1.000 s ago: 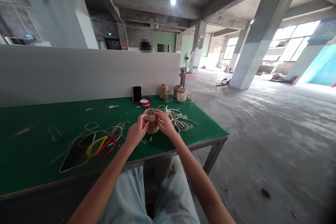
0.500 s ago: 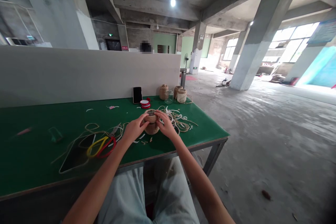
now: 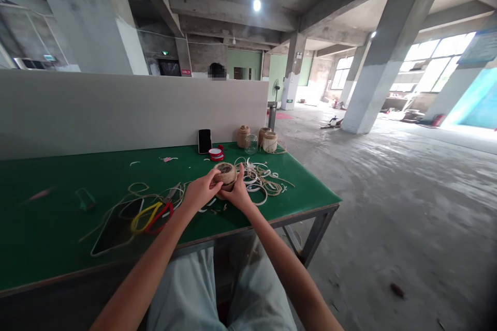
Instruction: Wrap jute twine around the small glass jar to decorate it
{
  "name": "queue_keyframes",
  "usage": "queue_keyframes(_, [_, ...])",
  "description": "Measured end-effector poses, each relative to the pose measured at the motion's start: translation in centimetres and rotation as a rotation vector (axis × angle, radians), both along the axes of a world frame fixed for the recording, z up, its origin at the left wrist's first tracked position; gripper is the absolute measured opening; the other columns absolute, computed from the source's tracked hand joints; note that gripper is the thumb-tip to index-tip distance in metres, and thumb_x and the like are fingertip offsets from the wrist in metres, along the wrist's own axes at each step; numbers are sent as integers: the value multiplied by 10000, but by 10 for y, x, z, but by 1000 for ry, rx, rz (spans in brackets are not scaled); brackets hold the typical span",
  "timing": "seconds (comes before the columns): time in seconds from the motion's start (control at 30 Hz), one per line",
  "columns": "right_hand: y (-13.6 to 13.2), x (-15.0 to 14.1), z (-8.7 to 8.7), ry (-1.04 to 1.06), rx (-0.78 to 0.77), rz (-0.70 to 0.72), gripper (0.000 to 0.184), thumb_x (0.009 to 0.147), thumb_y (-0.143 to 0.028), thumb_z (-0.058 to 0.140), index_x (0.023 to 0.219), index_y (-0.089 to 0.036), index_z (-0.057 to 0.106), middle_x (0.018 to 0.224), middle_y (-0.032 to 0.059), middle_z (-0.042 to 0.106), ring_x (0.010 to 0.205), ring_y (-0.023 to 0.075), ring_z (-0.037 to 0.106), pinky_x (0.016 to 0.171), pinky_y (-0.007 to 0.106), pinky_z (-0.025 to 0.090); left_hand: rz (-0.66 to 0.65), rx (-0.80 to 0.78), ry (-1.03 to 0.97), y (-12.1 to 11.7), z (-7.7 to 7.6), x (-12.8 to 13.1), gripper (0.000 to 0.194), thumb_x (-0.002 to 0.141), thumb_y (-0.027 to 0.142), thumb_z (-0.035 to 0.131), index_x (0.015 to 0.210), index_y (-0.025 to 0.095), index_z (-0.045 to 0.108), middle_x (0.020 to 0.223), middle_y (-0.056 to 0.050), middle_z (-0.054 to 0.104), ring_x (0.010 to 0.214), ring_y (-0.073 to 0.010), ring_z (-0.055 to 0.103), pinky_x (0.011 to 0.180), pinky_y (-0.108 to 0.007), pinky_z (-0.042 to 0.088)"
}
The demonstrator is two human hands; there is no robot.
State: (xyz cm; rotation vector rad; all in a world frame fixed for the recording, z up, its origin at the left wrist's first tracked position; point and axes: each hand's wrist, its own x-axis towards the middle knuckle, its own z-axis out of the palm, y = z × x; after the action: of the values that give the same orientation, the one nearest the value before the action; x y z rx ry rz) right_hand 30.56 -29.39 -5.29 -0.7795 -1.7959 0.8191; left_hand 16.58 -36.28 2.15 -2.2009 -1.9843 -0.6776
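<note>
A jar wrapped in brown twine [image 3: 226,171] is held between my two hands near the table's front edge, its round top facing up toward me. My left hand [image 3: 202,190] grips its left side, thumb and fingers at the upper band. Around the right and lower side curls my right hand [image 3: 237,192], which hides part of the jar's body. Just right of it lies a tangle of twine and white strips [image 3: 264,176]. Scissors with one yellow and one red handle [image 3: 149,217] rest to the left, over a dark flat tablet [image 3: 116,227].
At the back stand several jars, among them a clear glass jar [image 3: 251,145] and a twine-wrapped jar [image 3: 243,137]. Red tape rolls [image 3: 216,154] and a phone [image 3: 205,141] are beside the white partition [image 3: 135,114]. The green table [image 3: 310,186] ends at the right.
My right hand has shifted from the jar's top edge down around its lower right side. The jar now tilts slightly. My left hand keeps its grip.
</note>
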Motion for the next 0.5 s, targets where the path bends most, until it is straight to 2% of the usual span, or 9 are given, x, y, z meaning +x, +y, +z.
queue_keyframes(0.07, [2, 4, 1, 4, -26, -11, 1207, 623, -353, 759, 1440, -232, -121, 1311, 141, 473, 1209, 309, 487, 1035, 515, 329, -3, 5, 10, -2, 1, -1, 413, 853, 459, 449, 1210, 252, 481, 760, -10, 655, 684, -197, 634, 513, -218, 344])
queue_keyframes(0.13, [4, 8, 1, 12, -62, 60, 1205, 608, -346, 774, 1447, -252, -86, 1279, 119, 500, 1196, 292, 504, 1030, 498, 349, -15, 7, 4, -4, 2, -3, 430, 848, 485, 451, 1208, 250, 474, 739, -2, 640, 665, -191, 626, 514, -217, 347])
queue_keyframes(0.33, [11, 18, 4, 91, -157, 324, 1185, 620, -329, 781, 1447, -277, -65, 1365, 116, 429, 1234, 250, 486, 1051, 451, 362, -127, -3, 12, -9, 4, -15, 462, 864, 498, 424, 1255, 253, 438, 711, 12, 591, 620, -161, 591, 515, -209, 343])
queue_keyframes(0.5, [10, 22, 8, 74, -174, 397, 1171, 623, -319, 785, 1445, -251, -46, 1389, 129, 406, 1272, 252, 448, 1074, 450, 332, -141, 27, 71, -14, 4, -23, 467, 873, 477, 414, 1287, 260, 414, 696, 25, 565, 581, -144, 562, 525, -210, 339])
